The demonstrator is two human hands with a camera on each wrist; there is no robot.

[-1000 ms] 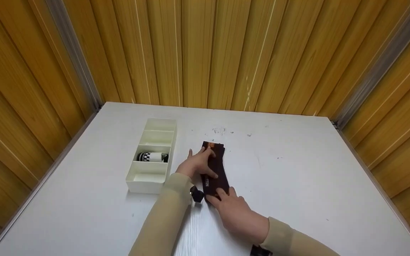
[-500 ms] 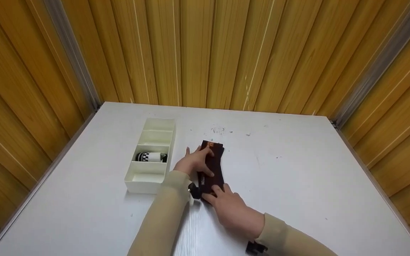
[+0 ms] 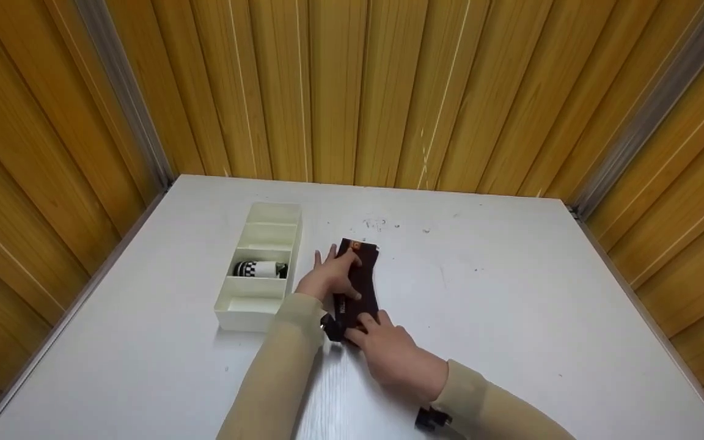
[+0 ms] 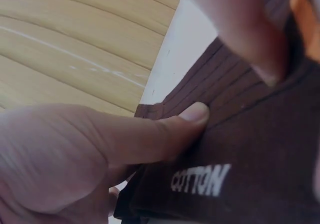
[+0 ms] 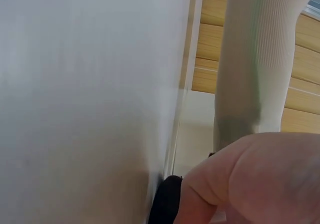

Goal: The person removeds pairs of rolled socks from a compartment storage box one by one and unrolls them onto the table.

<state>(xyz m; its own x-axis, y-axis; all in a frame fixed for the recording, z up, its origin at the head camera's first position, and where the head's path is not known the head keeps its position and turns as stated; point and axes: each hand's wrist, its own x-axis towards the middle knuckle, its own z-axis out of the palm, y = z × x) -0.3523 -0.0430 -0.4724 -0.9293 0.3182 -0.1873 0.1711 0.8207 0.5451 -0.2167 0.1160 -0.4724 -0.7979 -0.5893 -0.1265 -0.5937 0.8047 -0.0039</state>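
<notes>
Wall (image 3: 40, 201), wood-patterned panels in yellow-brown, running round the left, far and right sides; grey post (image 3: 123, 85), upright at the left corner. Box (image 3: 248, 321), cream, oblong, divided across, lying lengthwise on the left part of the worktop (image 3: 541, 305), which is white with small dark scuffs. Rolled item (image 3: 260, 269), white and black with a checkered band, on its side in the box's 2nd compartment from the near end. Left sleeve (image 3: 269, 366), pale beige, extending past the box. Left hand (image 3: 327, 275), fingers spread, thumb and 1 finger pressing apart on the sock. Black device (image 3: 331, 328), worn at the left wrist. Sock (image 3: 366, 278), 1, dark brown, flat on the worktop to the right of the box, ribbed, white "COTTON" lettering, orange emblem at the far end. Right hand (image 3: 395, 354), at the sock's near end, fingers slightly apart and touching the fabric; whether they pinch it cannot be told. Black device, a 2nd example, below the right wrist. Right sleeve (image 3: 492, 403), pale beige, reaching in from the lower right. Grey post, 2nd example, at the right corner
</notes>
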